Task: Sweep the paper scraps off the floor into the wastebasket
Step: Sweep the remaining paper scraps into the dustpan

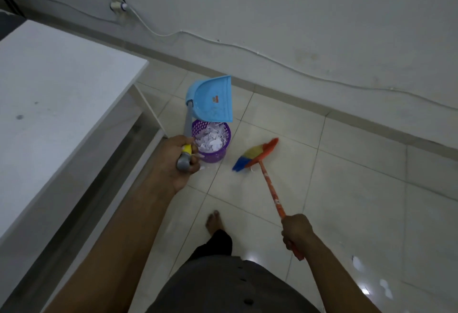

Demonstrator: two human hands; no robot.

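Left hand (180, 161), right hand (296, 232): both clenched.

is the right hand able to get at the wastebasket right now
Probably not: the right hand grips the broom, and the wastebasket stands farther off by the left hand, with the dustpan tipped over its mouth.

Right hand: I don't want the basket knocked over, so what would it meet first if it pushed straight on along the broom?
Most likely the floor: the right hand aims down the broom, whose bristles sit on it. That line seems to pass right of the wastebasket, though depth is unclear.
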